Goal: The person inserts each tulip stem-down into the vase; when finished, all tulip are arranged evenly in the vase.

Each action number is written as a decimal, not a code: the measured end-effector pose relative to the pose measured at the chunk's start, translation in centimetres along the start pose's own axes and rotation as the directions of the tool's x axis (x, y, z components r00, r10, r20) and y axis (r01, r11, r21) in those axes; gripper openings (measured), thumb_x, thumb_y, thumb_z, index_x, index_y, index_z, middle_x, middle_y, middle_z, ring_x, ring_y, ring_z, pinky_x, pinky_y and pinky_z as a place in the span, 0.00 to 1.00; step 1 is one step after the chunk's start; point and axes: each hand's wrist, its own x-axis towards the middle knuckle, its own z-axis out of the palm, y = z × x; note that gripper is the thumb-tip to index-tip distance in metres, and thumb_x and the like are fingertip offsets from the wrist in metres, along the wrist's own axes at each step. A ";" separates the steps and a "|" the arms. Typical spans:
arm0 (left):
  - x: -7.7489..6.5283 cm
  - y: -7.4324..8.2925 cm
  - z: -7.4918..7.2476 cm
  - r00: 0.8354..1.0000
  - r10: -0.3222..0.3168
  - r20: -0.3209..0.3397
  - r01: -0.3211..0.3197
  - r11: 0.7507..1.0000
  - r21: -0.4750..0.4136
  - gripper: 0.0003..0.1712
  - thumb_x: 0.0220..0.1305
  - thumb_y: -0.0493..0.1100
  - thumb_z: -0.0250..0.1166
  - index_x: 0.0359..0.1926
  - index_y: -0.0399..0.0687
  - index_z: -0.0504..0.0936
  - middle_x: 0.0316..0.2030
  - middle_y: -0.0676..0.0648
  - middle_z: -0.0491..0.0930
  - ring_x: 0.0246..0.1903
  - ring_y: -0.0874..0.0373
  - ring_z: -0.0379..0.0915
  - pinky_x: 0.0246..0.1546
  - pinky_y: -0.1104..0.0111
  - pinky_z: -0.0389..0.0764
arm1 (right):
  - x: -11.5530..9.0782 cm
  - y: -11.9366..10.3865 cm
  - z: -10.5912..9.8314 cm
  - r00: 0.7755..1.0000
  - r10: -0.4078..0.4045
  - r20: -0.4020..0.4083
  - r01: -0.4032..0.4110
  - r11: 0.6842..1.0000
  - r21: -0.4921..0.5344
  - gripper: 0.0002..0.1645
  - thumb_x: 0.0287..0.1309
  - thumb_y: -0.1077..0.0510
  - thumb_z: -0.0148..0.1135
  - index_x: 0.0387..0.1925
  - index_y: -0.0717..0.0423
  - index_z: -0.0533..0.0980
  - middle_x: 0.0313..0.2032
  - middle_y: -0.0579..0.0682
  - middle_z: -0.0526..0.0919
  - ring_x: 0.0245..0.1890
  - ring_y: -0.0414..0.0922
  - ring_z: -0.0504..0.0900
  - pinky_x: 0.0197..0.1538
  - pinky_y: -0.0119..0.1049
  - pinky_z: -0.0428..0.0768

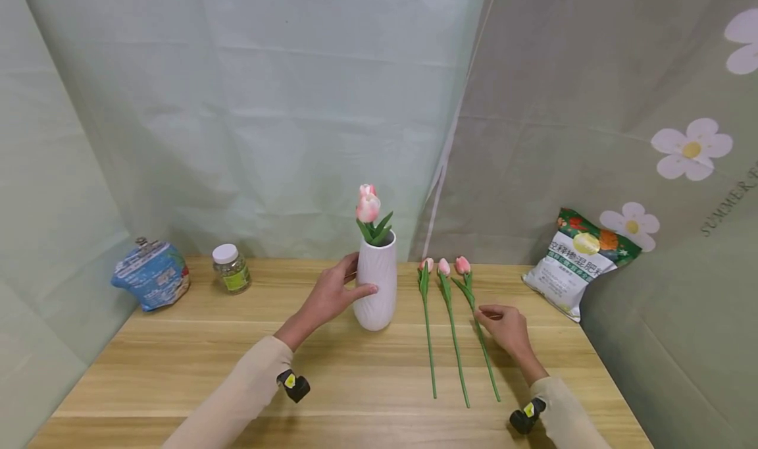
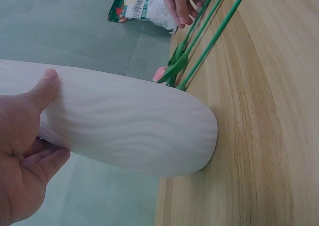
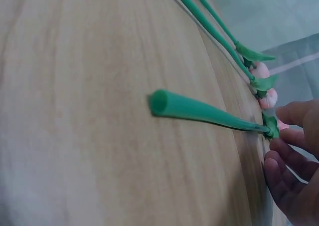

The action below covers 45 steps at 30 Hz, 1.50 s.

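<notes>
A white ribbed vase [image 1: 379,284] stands upright on the table with two pink tulips [image 1: 368,207] in its mouth. My left hand [image 1: 333,296] grips the vase from the left, thumb across its front and fingers partly hidden behind. Three pink tulips with green stems lie side by side to the vase's right: a left one [image 1: 426,304], a middle one [image 1: 448,297] and a right one [image 1: 476,320]. Beside the right tulip's upper stem is my right hand [image 1: 506,327], thumb and fingers bent loosely about it near the leaves [image 3: 270,126], without a visible firm pinch.
A blue bag [image 1: 155,274] and a white-lidded jar [image 1: 232,270] stand at the table's back left. A white and green printed bag [image 1: 577,261] leans on the curtain at the back right. Fabric walls border the wooden table [image 1: 355,396].
</notes>
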 end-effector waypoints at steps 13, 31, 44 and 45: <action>-0.1 0.1 -0.1 1.000 -0.003 0.005 0.003 1.000 0.012 0.46 0.59 0.48 0.77 0.72 0.34 0.66 0.67 0.34 0.74 0.66 0.43 0.73 0.65 0.55 0.78 | 0.4 0.2 0.3 1.000 -0.009 0.024 0.010 0.999 -0.031 0.15 0.59 0.53 0.74 0.44 0.59 0.88 0.38 0.54 0.91 0.41 0.51 0.89 0.43 0.44 0.88; 0.1 0.4 0.0 1.000 -0.007 0.004 0.007 1.000 0.015 0.47 0.59 0.49 0.77 0.73 0.36 0.66 0.68 0.35 0.72 0.67 0.43 0.72 0.65 0.56 0.78 | 0.7 -0.4 0.7 0.999 0.039 0.026 -0.037 0.996 -0.083 0.14 0.58 0.53 0.74 0.39 0.61 0.89 0.37 0.57 0.91 0.41 0.54 0.88 0.40 0.45 0.85; 0.0 0.2 0.0 1.000 -0.011 0.001 0.011 1.000 0.002 0.46 0.59 0.47 0.77 0.72 0.34 0.66 0.67 0.34 0.73 0.66 0.42 0.72 0.65 0.55 0.77 | 0.4 -0.3 1.0 0.997 0.069 -0.017 -0.070 0.995 -0.067 0.11 0.57 0.55 0.72 0.36 0.61 0.89 0.34 0.55 0.91 0.37 0.53 0.87 0.33 0.37 0.81; -0.1 0.2 0.0 1.000 -0.012 0.000 0.012 1.000 0.002 0.46 0.59 0.47 0.77 0.72 0.34 0.66 0.67 0.34 0.73 0.66 0.42 0.72 0.65 0.55 0.77 | 0.3 -0.3 1.0 0.997 0.073 -0.022 -0.074 0.995 -0.063 0.12 0.57 0.55 0.72 0.35 0.60 0.89 0.34 0.55 0.91 0.36 0.52 0.87 0.32 0.36 0.81</action>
